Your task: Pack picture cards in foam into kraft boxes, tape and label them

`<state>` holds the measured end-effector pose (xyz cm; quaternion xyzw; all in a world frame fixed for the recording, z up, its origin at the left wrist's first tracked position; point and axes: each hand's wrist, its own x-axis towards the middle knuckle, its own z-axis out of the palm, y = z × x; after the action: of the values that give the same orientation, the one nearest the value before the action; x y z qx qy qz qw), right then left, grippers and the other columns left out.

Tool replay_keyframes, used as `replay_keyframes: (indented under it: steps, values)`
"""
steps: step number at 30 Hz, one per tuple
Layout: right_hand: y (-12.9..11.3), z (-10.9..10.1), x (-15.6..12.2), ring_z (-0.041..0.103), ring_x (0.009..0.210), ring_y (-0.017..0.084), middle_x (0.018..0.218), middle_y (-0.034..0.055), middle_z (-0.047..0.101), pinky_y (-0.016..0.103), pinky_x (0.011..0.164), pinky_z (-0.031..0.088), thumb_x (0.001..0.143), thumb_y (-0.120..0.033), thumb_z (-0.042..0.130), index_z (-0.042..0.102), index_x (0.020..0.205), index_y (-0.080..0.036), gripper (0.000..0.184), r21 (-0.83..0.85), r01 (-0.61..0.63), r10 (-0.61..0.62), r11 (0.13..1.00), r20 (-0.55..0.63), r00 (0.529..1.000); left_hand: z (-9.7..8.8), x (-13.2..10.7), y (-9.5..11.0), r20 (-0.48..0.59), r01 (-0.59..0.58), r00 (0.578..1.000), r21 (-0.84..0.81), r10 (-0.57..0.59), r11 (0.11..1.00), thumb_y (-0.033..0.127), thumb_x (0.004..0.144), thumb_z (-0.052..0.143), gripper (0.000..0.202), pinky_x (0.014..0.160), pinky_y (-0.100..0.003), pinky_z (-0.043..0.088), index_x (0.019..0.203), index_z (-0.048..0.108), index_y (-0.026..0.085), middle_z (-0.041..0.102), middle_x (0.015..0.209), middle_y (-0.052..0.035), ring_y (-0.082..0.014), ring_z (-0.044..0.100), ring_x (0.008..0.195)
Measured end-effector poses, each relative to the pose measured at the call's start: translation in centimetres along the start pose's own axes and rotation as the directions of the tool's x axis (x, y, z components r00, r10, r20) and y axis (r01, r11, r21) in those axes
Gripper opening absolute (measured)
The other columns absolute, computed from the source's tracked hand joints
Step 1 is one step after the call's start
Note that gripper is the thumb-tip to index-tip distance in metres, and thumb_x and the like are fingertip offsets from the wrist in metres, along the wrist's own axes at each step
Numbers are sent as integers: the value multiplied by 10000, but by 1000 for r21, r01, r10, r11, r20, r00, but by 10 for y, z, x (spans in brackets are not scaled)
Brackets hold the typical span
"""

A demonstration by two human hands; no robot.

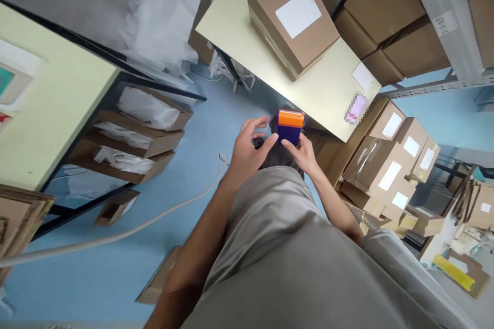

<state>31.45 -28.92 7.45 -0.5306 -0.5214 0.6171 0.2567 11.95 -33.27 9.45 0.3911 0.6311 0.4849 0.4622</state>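
Observation:
A small box with an orange top and dark blue body [290,126] is held in front of my torso, above the blue floor. My right hand [305,153] grips it from the right side and below, fingers pressed against it. My left hand [250,146] touches its left side with thumb and curled fingers. Both forearms reach forward from my grey shirt. The box sits just in front of the edge of a pale yellow table [328,93].
A large brown carton with a white label [290,14] lies on the pale table. Stacked labelled cartons [389,164] stand at right, shelving with boxes behind. At left, another table [50,97] has open boxes of white bags [135,128] beneath. A beige cable [116,236] crosses the floor.

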Motion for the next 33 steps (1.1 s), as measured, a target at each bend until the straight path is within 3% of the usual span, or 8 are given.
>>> replay_keyframes:
  steps: [3, 7, 12, 17, 22, 26, 30, 33]
  values:
    - [-12, -9, -9, 771, 1230, 317, 1253, 75, 842, 494, 1205, 605, 955, -771, 816, 793, 1284, -244, 621, -99, 50, -45, 994, 45, 998, -5, 10, 7, -37, -12, 999, -123, 7, 992, 629, 1013, 791, 566, 1109, -429, 648, 1459, 722, 288, 716, 1485, -122, -314, 706, 1400]
    - [-21, -25, -20, 747, 1133, 315, 1115, 66, 815, 493, 1145, 622, 986, -772, 782, 793, 1224, -259, 566, -251, 76, -45, 965, 124, 991, -7, 28, 14, 9, 2, 1000, -194, 0, 981, 612, 1001, 810, 479, 1045, -395, 658, 1324, 797, 258, 784, 1316, -104, -279, 758, 1255]
    - [-21, -48, -22, 689, 965, 279, 950, 46, 735, 458, 1035, 626, 1022, -709, 766, 748, 1031, -271, 438, -412, 177, -91, 894, 219, 971, -4, 46, 20, 162, 17, 987, -103, 0, 995, 490, 926, 895, 288, 878, -355, 657, 1010, 849, 218, 789, 987, -61, -222, 750, 928]
    - [-14, -66, -16, 653, 871, 258, 853, 18, 673, 423, 933, 622, 1027, -655, 747, 694, 959, -275, 389, -484, 198, -73, 852, 265, 961, -1, 59, 15, 231, 15, 973, -12, -12, 1000, 484, 918, 890, 269, 787, -331, 630, 928, 842, 219, 794, 907, -52, -198, 707, 813]
    - [-2, -70, 5, 647, 766, 235, 817, 5, 696, 373, 791, 612, 1019, -679, 748, 739, 989, -268, 412, -490, 125, -9, 863, 234, 972, 21, 71, -10, 129, 123, 985, -38, -117, 992, 533, 886, 902, 330, 768, -328, 642, 916, 838, 211, 797, 841, -54, -202, 729, 789]
    - [4, -81, 23, 642, 712, 230, 763, 1, 687, 353, 735, 584, 1028, -753, 723, 714, 909, -275, 493, -527, 122, 5, 841, 233, 973, 35, 76, -29, 29, 153, 988, -52, -151, 987, 496, 872, 901, 286, 757, -326, 650, 894, 836, 218, 808, 840, -49, -200, 735, 774]
    - [6, -118, 20, 627, 659, 238, 675, -6, 622, 355, 709, 555, 1043, -774, 697, 650, 832, -283, 536, -647, 117, 44, 753, 228, 973, 21, 90, -46, -215, 136, 965, -76, -149, 988, 434, 856, 910, 219, 772, -314, 643, 896, 835, 232, 817, 873, -30, -180, 727, 785]
    - [15, -141, 17, 631, 644, 270, 647, 3, 589, 405, 727, 583, 1046, -782, 679, 626, 816, -297, 539, -745, 52, 70, 666, 131, 989, 7, 117, -67, -344, 93, 930, -129, -132, 987, 421, 827, 937, 228, 770, -297, 623, 898, 834, 231, 805, 864, -21, -162, 719, 789]
